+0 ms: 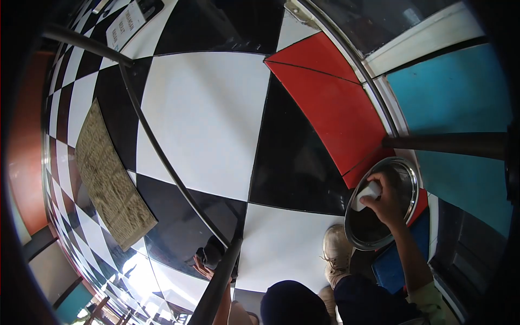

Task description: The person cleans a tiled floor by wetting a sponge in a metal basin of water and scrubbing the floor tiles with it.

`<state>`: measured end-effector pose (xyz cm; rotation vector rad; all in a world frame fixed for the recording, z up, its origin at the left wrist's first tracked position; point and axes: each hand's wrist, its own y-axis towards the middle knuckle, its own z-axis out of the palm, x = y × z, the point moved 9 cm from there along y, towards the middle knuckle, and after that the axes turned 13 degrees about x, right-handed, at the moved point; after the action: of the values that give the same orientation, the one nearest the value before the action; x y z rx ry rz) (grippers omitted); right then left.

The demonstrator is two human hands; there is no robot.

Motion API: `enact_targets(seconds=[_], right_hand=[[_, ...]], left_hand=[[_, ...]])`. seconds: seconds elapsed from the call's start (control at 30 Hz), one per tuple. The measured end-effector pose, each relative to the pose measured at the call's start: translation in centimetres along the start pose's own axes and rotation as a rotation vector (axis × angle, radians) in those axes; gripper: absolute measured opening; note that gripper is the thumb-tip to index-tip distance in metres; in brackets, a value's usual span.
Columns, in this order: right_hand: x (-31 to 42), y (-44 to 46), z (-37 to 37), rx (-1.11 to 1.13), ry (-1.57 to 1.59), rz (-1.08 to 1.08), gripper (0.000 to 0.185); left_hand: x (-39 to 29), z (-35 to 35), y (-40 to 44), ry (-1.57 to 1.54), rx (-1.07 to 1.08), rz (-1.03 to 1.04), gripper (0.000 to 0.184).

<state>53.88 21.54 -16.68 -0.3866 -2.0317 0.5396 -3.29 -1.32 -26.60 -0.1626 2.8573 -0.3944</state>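
Observation:
My right hand (385,201) is closed round a small white block-like piece (370,194) whose exact kind I cannot make out. It is held inside the round rim of a shiny metal bowl (414,179) at the lower right. My left hand (202,267) is low in the view, beside the corner where two dark metal bars meet. Its fingers are partly covered by a bunched black cloth (211,251), which they grip. The cloth lies against the thin bar (173,173) at that corner.
Black and white floor tiles (200,119) spread ahead, with a red-tiled step (330,103) along the right wall. A brown mat (111,179) lies at left; a printed sign (125,24) lies beyond. A thick dark bar (444,144) juts in at right. My beige shoe (337,249) stands near the bowl.

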Motion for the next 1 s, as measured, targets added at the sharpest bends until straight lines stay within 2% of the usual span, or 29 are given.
enact_targets(seconds=[0.13, 0.17, 0.3, 0.47, 0.53, 0.57, 0.6, 0.7, 0.77, 0.87, 1.0], right_hand=[[0.7, -0.2, 2.3, 0.106, 0.021, -0.049, 0.047], [1.1, -0.1, 2.5, 0.142, 0.006, 0.0, 0.047], [2.3, 1.0, 3.3, 0.234, 0.004, -0.106, 0.049], [4.6, 2.2, 5.2, 0.361, -0.022, -0.181, 0.048], [5.4, 2.9, 6.2, 0.41, -0.039, -0.238, 0.047], [6.1, 3.3, 6.7, 0.456, 0.002, -0.224, 0.048], [6.4, 3.7, 6.9, 0.456, 0.005, -0.214, 0.048], [7.1, 5.1, 7.4, 0.436, 0.02, -0.205, 0.048], [7.8, 6.2, 7.4, 0.394, 0.034, -0.244, 0.047], [8.9, 7.8, 7.4, 0.357, 0.041, -0.268, 0.047], [9.6, 10.2, 6.9, 0.299, 0.122, -0.296, 0.046]], left_hand=[[-0.5, 0.2, -1.4, 0.006, -0.014, -0.025, 0.062], [-0.4, 0.3, -1.5, 0.013, -0.023, -0.024, 0.062], [1.8, 1.7, -2.1, 0.097, -0.051, -0.038, 0.061], [15.4, 11.3, -3.4, 0.569, 0.033, -0.061, 0.059], [10.2, 6.1, -0.7, 0.318, -0.068, -0.063, 0.058], [3.7, 0.1, 2.1, 0.184, -0.116, -0.036, 0.058], [0.9, -2.3, 3.5, 0.142, -0.121, -0.02, 0.058], [-3.4, -6.8, 5.6, 0.065, -0.099, -0.013, 0.056], [-1.7, -6.3, 5.6, -0.108, -0.098, -0.066, 0.056], [-3.6, -8.3, 7.2, -0.038, 0.052, -0.111, 0.056], [-3.3, -8.0, 8.2, -0.029, 0.116, -0.199, 0.052]])
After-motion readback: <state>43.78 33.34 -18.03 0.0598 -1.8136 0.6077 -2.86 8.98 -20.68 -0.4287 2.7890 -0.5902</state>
